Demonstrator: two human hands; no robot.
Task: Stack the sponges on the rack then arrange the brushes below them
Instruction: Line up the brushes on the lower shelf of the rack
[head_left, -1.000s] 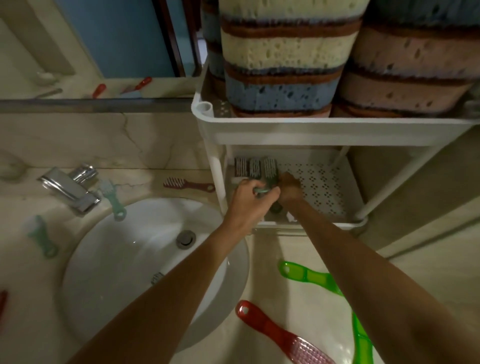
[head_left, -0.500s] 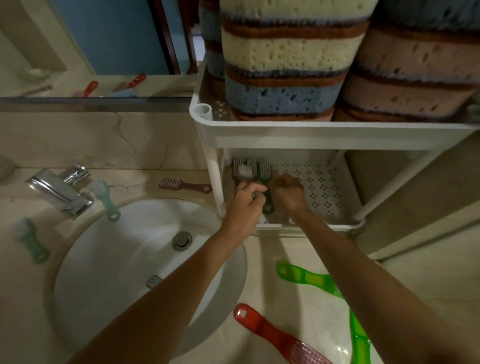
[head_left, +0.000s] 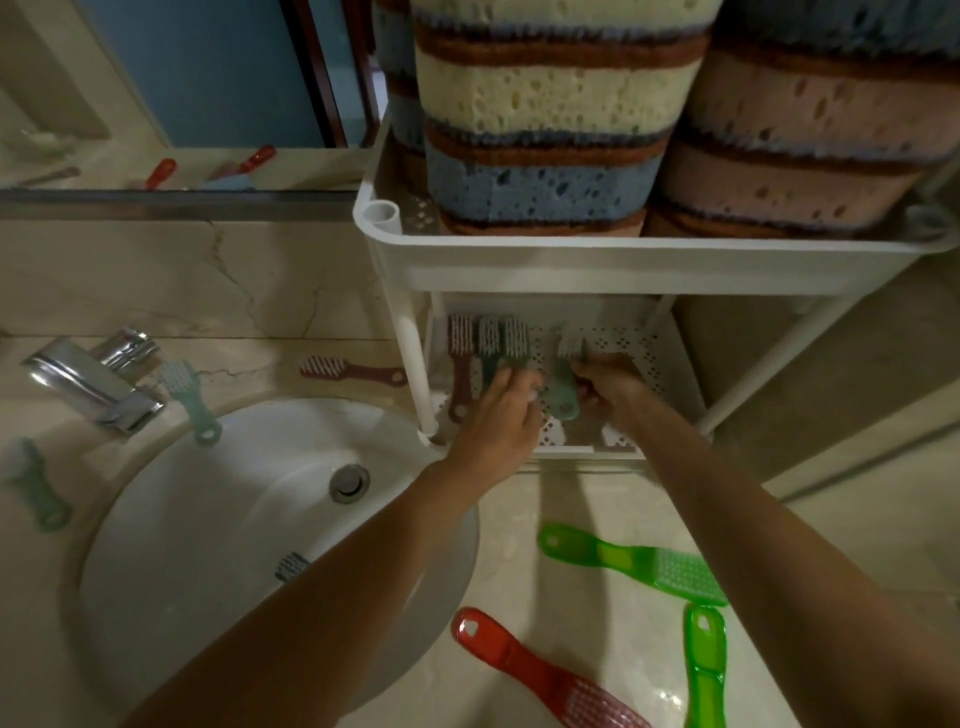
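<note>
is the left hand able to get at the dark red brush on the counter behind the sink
Probably yes: the dark red brush lies uncovered just left of the rack post, and the left hand is close by at the lower shelf, with only that post between.

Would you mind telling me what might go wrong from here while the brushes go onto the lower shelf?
1. The left hand and right hand crowd the teal brush beside the row of three brushes; a nudge may skew that row.
2. The tall sponge stacks rise well above the rim of the rack; jolting it might topple them.
3. A brush in the sink, half hidden by the left forearm, may be overlooked.
</note>
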